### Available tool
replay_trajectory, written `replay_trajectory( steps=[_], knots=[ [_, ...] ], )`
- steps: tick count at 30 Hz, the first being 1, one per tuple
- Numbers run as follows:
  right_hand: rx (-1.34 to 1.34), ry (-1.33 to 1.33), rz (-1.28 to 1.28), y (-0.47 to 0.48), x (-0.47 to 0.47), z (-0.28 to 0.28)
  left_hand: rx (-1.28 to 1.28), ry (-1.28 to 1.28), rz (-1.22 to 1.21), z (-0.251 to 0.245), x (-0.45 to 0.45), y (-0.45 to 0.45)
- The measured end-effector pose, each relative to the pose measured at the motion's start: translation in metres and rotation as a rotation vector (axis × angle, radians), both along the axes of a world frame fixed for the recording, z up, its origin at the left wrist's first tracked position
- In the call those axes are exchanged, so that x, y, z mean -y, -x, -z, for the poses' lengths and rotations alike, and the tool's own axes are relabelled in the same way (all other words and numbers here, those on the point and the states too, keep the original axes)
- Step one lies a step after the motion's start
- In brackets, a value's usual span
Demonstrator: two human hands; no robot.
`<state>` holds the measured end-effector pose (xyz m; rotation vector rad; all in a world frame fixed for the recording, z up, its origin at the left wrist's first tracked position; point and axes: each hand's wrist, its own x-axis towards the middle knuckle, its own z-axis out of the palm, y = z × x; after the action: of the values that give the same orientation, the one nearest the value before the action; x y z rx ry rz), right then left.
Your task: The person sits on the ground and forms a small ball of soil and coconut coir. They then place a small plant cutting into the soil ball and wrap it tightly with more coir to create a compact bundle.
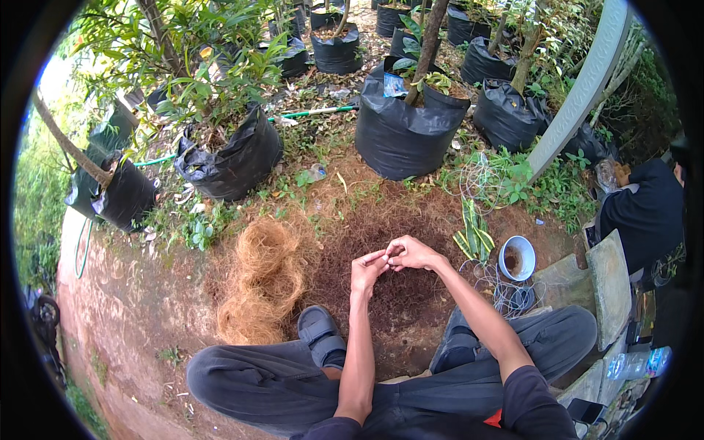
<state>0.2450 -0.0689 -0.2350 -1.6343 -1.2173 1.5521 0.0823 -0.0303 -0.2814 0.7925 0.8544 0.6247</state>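
Observation:
My left hand (pixel 369 268) and my right hand (pixel 410 254) meet at the fingertips over a heap of dark, fibrous planting material (pixel 407 308). Something small and dark seems pinched between them, too small to name. Left of the hands lie tangled bundles of brown coconut fibre (pixel 264 275). To the right, a variegated snake plant (pixel 474 234) lies on the soil. Beside it stands a light blue bowl (pixel 517 258) with brown residue inside. Loops of thin clear line (pixel 498 291) lie around a small dark round container (pixel 522 297).
Black grow bags (pixel 410 132) with trees stand ahead, a green hose (pixel 319 111) behind them. A patterned pale post (pixel 583 93) leans at right, near another person (pixel 641 212). Stone slabs (pixel 609 289), a plastic bottle (pixel 638 364) and a phone (pixel 586 411) are at lower right.

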Motion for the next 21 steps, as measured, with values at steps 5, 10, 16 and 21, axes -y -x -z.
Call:
replay_trajectory(
  steps=[5,10,16,21],
  knots=[
    [-0.235,-0.006,0.149,0.004,0.004,0.000,0.002,0.020,-0.109,0.010,-0.002,-0.001],
    [0.047,-0.142,0.077,0.006,-0.002,0.004,0.006,0.140,-0.078,0.008,-0.005,0.002],
    [0.216,-0.169,-0.029,0.005,-0.005,0.002,-0.102,-0.073,0.004,0.011,-0.003,0.003],
    [0.312,-0.166,-0.052,-0.005,-0.005,0.000,-0.114,-0.152,-0.085,0.015,-0.007,0.001]
  ],
)
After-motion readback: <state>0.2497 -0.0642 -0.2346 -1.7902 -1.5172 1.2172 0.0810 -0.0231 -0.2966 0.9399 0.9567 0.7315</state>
